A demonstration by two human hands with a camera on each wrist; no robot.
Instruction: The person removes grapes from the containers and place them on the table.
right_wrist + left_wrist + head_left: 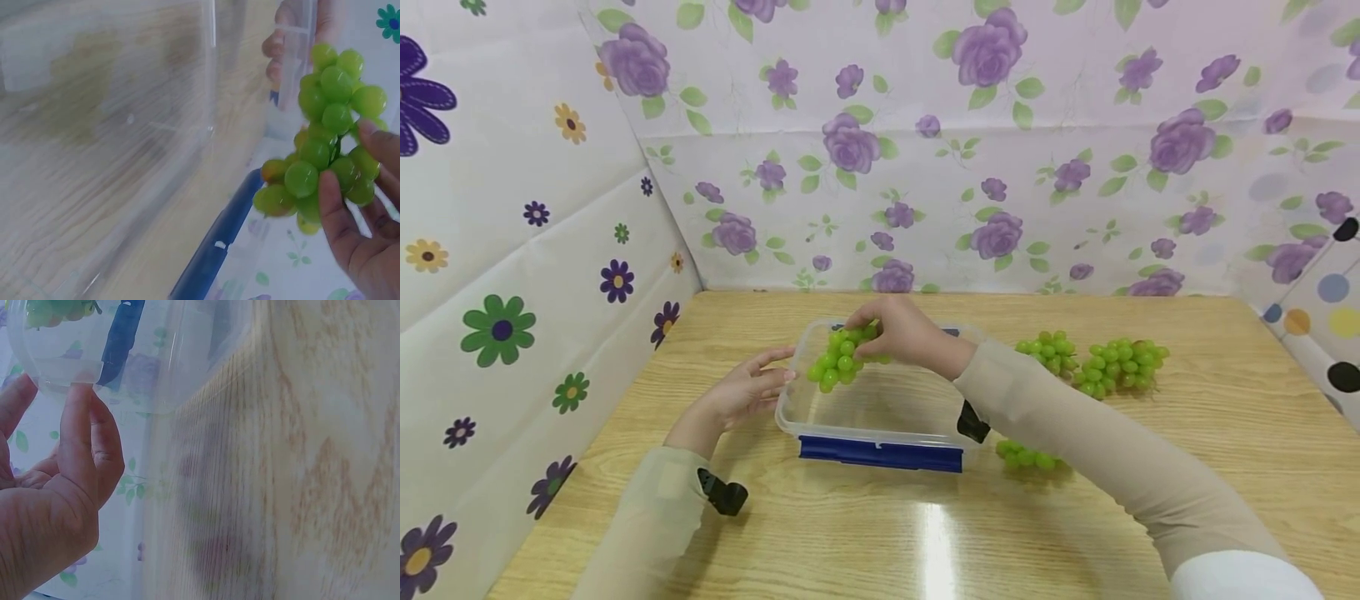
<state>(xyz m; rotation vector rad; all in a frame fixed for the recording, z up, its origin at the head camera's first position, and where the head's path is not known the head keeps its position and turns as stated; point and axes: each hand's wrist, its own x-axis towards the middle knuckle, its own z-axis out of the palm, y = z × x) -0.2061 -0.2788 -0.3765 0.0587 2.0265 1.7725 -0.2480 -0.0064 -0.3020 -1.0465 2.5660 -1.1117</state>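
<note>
Over the left part of a clear plastic box (880,435), my right hand (898,333) pinches a bunch of green grapes (838,360) between thumb and fingers. In the right wrist view the grape bunch (331,131) hangs above the box, beyond its clear wall. My left hand (751,390) is at the box's left end, its extended fingers touching the rim. In the left wrist view, fingertips of the left hand (69,444) meet the box's clear edge. A blue latch (880,454) runs along the near side.
Two more grape bunches (1047,350) (1120,365) lie on the wooden table (820,533) right of the box. Another bunch (1026,456) sits nearer, partly behind my right forearm. Flower-patterned cloth (850,208) stands behind the table and along its left side.
</note>
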